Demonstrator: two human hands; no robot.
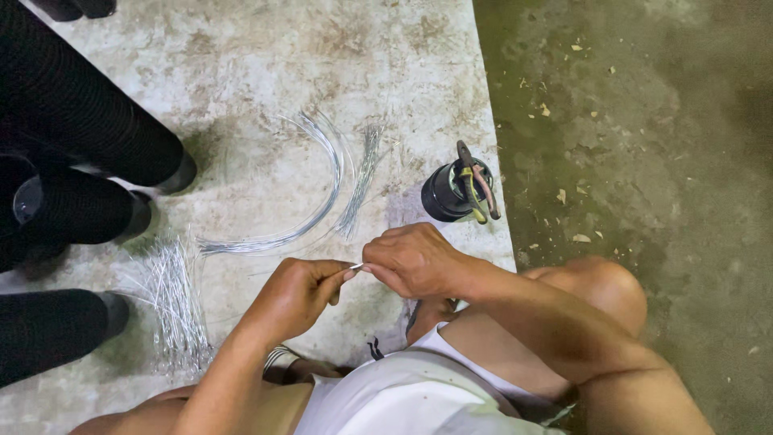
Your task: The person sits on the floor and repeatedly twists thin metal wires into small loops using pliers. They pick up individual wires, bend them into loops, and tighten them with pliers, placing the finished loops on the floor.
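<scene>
Nearest the camera, the person squats on a pale concrete slab (241, 64), knees wide, both forearms reaching forward. The left hand (298, 294) and the right hand (415, 259) meet over the slab, and a short piece of thin silvery wire (356, 266) runs between them. The fingers of both hands are closed, each pinching one end of that wire between thumb and forefinger; the wire is held in the air just above the slab, not resting on it.

To do this well, I judge the pinch should stay close to the wire's ends, with the two hands level so the piece is worked straight rather than kinked, and the grip firm enough that so thin a strand does not slip.

Just left of the left hand lies a loose heap of cut wire pieces (173, 302). Beyond the hands, a curved bundle of long wires (310, 205) arcs across the slab, with a smaller straight bunch (360, 181) beside it. To the right, near the slab's edge, stands a dark cylindrical container (447, 193) with pliers (477, 181) resting on it. Farther left lie black ribbed tubes (72, 121); past the edge is a darker, dirty floor (644, 121).
</scene>
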